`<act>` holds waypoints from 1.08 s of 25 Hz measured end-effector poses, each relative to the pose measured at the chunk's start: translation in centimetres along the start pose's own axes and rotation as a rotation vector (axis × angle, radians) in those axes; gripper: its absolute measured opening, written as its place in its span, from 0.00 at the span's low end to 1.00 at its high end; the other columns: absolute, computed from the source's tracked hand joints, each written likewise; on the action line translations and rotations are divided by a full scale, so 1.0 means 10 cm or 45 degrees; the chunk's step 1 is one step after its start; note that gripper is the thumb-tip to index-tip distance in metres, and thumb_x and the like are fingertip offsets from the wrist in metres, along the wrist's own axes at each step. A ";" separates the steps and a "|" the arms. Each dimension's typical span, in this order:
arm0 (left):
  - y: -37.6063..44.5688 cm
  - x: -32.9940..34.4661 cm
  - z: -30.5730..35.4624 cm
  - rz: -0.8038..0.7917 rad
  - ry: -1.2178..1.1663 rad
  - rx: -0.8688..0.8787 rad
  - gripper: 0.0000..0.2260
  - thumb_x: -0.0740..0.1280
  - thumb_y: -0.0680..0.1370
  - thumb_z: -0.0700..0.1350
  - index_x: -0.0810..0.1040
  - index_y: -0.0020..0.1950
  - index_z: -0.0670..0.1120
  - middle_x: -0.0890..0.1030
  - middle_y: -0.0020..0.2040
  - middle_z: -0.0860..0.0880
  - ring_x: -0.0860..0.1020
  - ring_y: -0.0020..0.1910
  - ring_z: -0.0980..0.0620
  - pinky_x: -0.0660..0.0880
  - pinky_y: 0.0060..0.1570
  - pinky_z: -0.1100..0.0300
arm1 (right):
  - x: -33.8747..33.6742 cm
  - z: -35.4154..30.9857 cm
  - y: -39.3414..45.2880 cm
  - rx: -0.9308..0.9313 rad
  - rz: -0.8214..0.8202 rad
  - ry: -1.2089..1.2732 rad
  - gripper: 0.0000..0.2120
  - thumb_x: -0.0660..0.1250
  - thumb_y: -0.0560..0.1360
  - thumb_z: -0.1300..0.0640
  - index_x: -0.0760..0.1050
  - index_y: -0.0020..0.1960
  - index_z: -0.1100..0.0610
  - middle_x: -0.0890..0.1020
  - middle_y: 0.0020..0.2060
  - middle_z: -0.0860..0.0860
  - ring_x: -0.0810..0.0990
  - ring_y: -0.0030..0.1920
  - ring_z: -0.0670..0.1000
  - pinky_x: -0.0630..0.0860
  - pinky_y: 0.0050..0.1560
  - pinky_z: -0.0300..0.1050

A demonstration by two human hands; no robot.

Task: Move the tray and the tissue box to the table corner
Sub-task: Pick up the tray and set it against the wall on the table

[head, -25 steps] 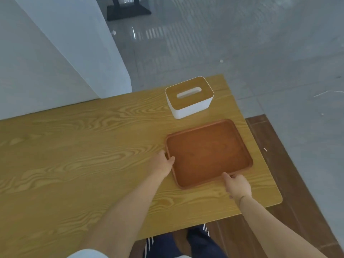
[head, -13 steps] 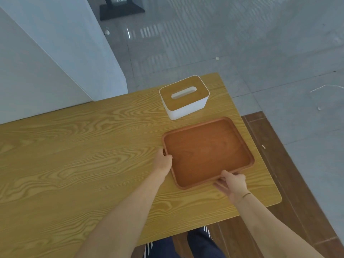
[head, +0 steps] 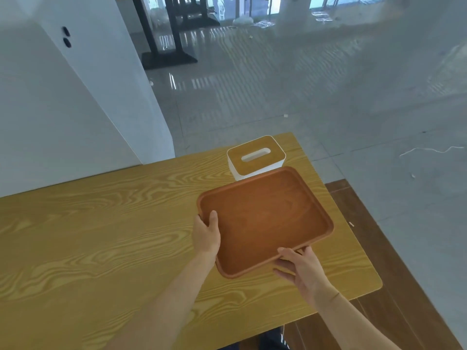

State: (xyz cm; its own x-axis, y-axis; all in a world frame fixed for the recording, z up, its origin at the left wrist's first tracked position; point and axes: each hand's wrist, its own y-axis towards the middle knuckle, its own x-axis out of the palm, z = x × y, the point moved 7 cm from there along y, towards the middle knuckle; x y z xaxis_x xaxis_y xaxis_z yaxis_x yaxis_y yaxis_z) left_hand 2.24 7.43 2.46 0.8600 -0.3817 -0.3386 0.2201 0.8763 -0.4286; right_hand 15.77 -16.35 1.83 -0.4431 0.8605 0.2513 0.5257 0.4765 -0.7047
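Observation:
A reddish-brown wooden tray [head: 265,218] is held off the yellow wooden table [head: 101,236], tilted a little. My left hand [head: 206,236] grips its left rim with the thumb inside. My right hand [head: 300,267] holds the near rim from below. Behind the tray, a white tissue box [head: 255,156] with a wooden lid and a slot stands near the table's far right corner; the tray's far edge hides its lower front.
A white wall or pillar [head: 75,109] rises along the table's far left side. The table's right edge drops to dark wood flooring [head: 394,248] and grey tiles. A black stand [head: 166,54] is far off on the floor.
Both hands have lifted the tray off the table; it now overlaps the front of the tissue box. The view has tilted upward, showing more of the floor.

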 end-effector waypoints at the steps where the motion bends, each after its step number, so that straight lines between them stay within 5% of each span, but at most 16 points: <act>1: 0.00 -0.13 0.06 0.002 -0.030 0.055 0.17 0.62 0.81 0.55 0.72 0.61 0.43 0.78 0.55 0.48 0.77 0.57 0.44 0.72 0.55 0.51 | 0.11 0.01 -0.07 -0.017 -0.024 -0.065 0.24 0.75 0.74 0.64 0.70 0.65 0.57 0.87 0.50 0.57 0.87 0.47 0.58 0.84 0.39 0.51; 10: -0.12 -1.45 -0.08 0.102 -0.154 0.251 0.11 0.65 0.80 0.55 0.71 0.57 0.50 0.76 0.48 0.58 0.77 0.50 0.50 0.72 0.51 0.54 | 0.97 0.35 -0.57 -0.217 -0.112 -0.372 0.23 0.80 0.70 0.58 0.73 0.60 0.57 0.88 0.46 0.53 0.88 0.45 0.56 0.84 0.40 0.48; 17: -0.65 -2.55 -0.66 0.349 -0.149 0.177 0.15 0.64 0.79 0.58 0.71 0.56 0.47 0.77 0.48 0.54 0.78 0.50 0.47 0.75 0.52 0.49 | 1.50 0.92 -1.02 -0.246 -0.339 -0.485 0.22 0.80 0.69 0.60 0.74 0.59 0.57 0.89 0.44 0.51 0.88 0.44 0.55 0.84 0.39 0.45; 27: -1.00 -3.41 -1.05 0.432 -0.052 0.151 0.14 0.64 0.80 0.57 0.70 0.56 0.48 0.76 0.49 0.50 0.76 0.49 0.46 0.73 0.47 0.51 | 1.80 1.51 -1.41 -0.186 -0.475 -0.480 0.25 0.81 0.68 0.57 0.73 0.60 0.58 0.89 0.44 0.53 0.88 0.45 0.55 0.84 0.39 0.44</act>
State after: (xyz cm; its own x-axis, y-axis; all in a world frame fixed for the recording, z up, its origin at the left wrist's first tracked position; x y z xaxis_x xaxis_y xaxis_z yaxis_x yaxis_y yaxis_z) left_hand -34.15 8.58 9.55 0.9104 -0.0534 -0.4103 -0.0312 0.9800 -0.1967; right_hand -10.55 -10.29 6.27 -0.8339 0.5173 0.1925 0.3667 0.7798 -0.5073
